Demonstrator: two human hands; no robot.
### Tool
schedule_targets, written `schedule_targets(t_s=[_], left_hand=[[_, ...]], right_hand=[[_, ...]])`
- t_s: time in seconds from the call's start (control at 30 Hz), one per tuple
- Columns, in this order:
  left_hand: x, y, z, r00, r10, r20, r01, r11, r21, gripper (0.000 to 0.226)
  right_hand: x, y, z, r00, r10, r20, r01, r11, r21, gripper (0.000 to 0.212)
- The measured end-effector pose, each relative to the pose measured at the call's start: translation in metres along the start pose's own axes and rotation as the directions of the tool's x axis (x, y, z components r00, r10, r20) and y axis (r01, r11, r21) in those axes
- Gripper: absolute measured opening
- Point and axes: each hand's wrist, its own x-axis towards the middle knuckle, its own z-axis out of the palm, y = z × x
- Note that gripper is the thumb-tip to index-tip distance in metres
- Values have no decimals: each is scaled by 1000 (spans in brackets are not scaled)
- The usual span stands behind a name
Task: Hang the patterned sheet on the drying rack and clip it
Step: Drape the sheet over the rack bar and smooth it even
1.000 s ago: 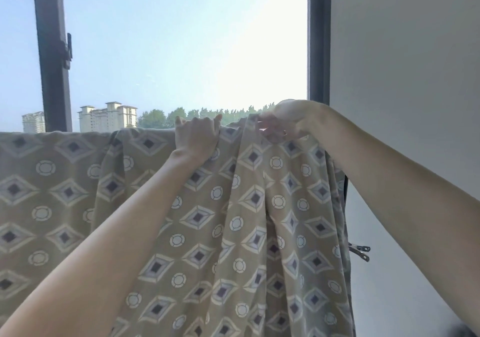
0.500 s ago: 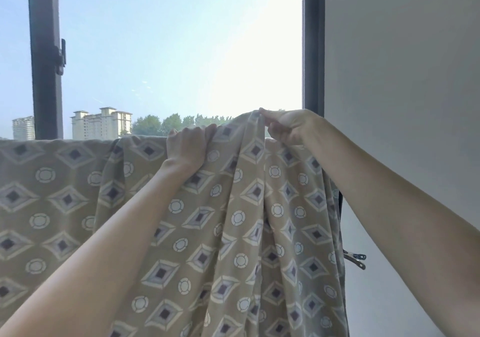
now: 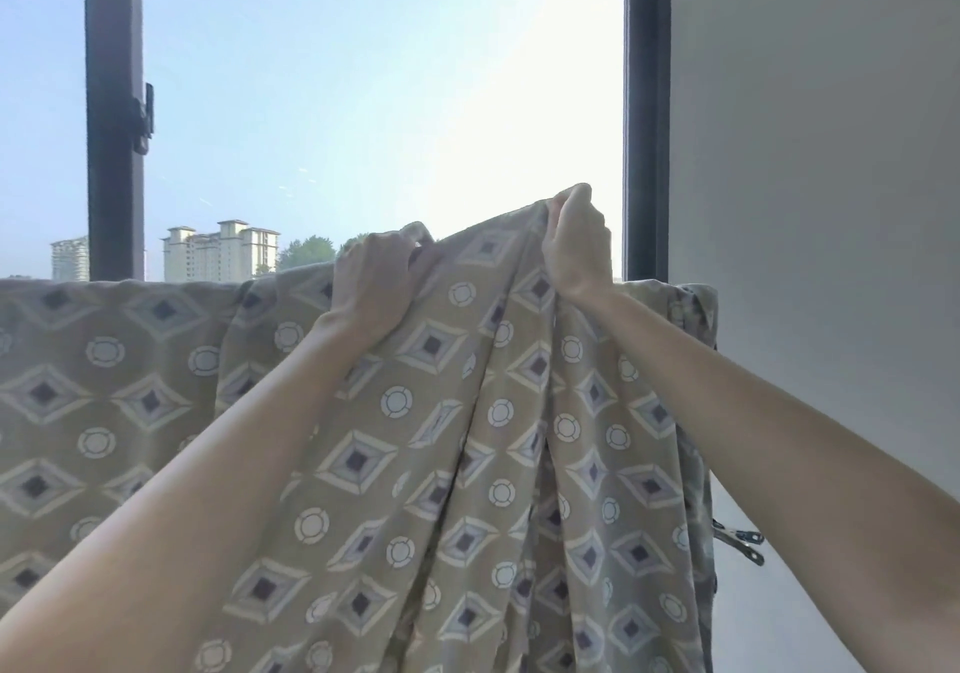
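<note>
The patterned sheet (image 3: 130, 386), tan with grey diamonds and white circles, hangs over a rail that it hides, stretching from the left edge to the right wall. My left hand (image 3: 371, 283) grips a bunch of its upper edge. My right hand (image 3: 574, 246) pinches another fold and holds it lifted above the rail line, so the cloth peaks between the two hands and falls in deep folds. A metal clip (image 3: 740, 542) sticks out from the sheet's right edge, low down.
A window with dark frame posts (image 3: 114, 111) (image 3: 647, 111) stands behind the sheet, with sky and distant buildings beyond. A plain grey wall (image 3: 831, 153) fills the right side, close to the sheet's end.
Both hands have raised the gathered top edge; the right hand has gone from level with the rail to well above it, and the left hand has closed tighter on the cloth.
</note>
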Motion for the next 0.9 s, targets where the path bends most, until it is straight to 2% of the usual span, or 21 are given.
schedule_targets(t_s=[0.13, 0.23, 0.3, 0.37, 0.47, 0.53, 0.63, 0.7, 0.8, 0.9], left_hand=[[2, -2, 4, 996, -31, -87, 38, 997, 73, 33], [3, -8, 6, 998, -30, -61, 37, 993, 115, 34], [6, -12, 8, 998, -66, -12, 67, 992, 104, 32], [8, -16, 11, 985, -151, 82, 144, 986, 86, 32], [3, -23, 16, 958, -220, 186, 209, 975, 81, 47], [-2, -23, 15, 953, -228, 199, 208, 971, 117, 62], [-2, -16, 15, 961, -194, 198, 168, 975, 143, 64], [1, -6, 17, 972, -137, 190, 113, 985, 131, 58], [6, 12, 20, 980, -64, 189, 31, 985, 171, 52], [9, 23, 28, 979, -47, 200, 0, 974, 228, 55]], right_hand=[[12, 7, -4, 994, 0, -111, -11, 995, -98, 21], [10, 22, -14, 997, 74, 12, -67, 952, -298, 20], [7, 30, -23, 978, 132, 160, -26, 844, -536, 19], [-1, 34, -27, 941, 222, 255, 21, 715, -699, 17], [-9, 36, -25, 942, 201, 269, 76, 654, -753, 12], [-8, 37, -22, 950, 165, 265, 87, 675, -732, 14], [-2, 40, -16, 951, 189, 245, 13, 766, -643, 28], [2, 41, -18, 958, 222, 183, -97, 848, -521, 26], [14, 41, -29, 949, 310, 57, -280, 911, -303, 15], [29, 47, -43, 864, 498, 72, -500, 866, 4, 16]])
